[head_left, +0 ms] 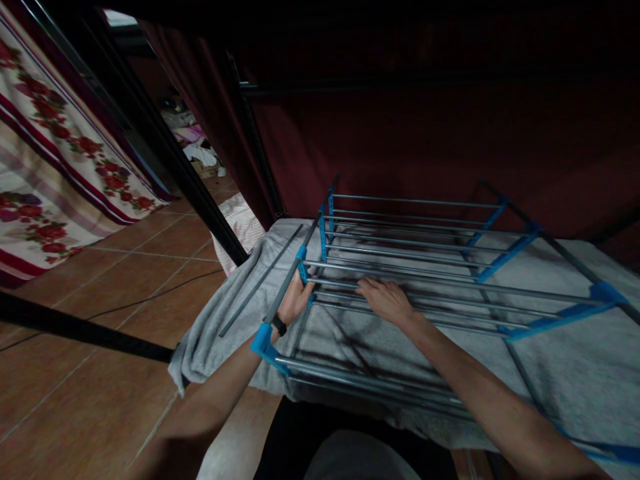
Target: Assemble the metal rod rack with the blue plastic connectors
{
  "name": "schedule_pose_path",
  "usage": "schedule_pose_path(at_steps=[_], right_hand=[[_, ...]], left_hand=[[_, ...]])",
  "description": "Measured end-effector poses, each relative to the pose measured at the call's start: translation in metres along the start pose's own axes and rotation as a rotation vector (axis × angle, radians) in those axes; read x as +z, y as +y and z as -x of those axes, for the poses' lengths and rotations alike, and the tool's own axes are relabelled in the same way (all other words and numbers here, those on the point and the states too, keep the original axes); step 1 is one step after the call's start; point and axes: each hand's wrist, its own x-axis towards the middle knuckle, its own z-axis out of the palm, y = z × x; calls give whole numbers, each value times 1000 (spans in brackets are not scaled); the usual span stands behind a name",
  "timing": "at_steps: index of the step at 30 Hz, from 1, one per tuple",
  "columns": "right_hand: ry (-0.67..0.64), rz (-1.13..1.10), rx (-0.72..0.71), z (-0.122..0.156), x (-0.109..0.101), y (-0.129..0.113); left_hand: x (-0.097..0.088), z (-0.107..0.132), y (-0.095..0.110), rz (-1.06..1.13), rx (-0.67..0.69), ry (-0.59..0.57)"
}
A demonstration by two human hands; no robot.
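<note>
A metal rack [425, 267] of grey rods with blue plastic connectors lies on a grey blanket [575, 373]. My left hand [295, 300] is wrapped round the rack's dark left side bar beside a blue connector [301, 257]; a dark band sits on that wrist. My right hand [385, 300] rests on the horizontal rods near the rack's middle, fingers stretched out and slightly curled over a rod. A loose dark rod [260, 283] lies on the blanket left of the rack.
The blanket hangs over a low surface onto a brown tiled floor [100, 373]. Black frame bars [165, 153] cross at the left. A floral cloth [55, 167] hangs far left. A dark red curtain [425, 133] stands behind the rack.
</note>
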Motion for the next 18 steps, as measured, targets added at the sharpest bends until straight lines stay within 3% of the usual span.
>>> schedule_pose_path(at_steps=[18], right_hand=[[-60, -78, -6, -7, -13, 4]], left_hand=[[4, 5, 19, 25, -53, 55]])
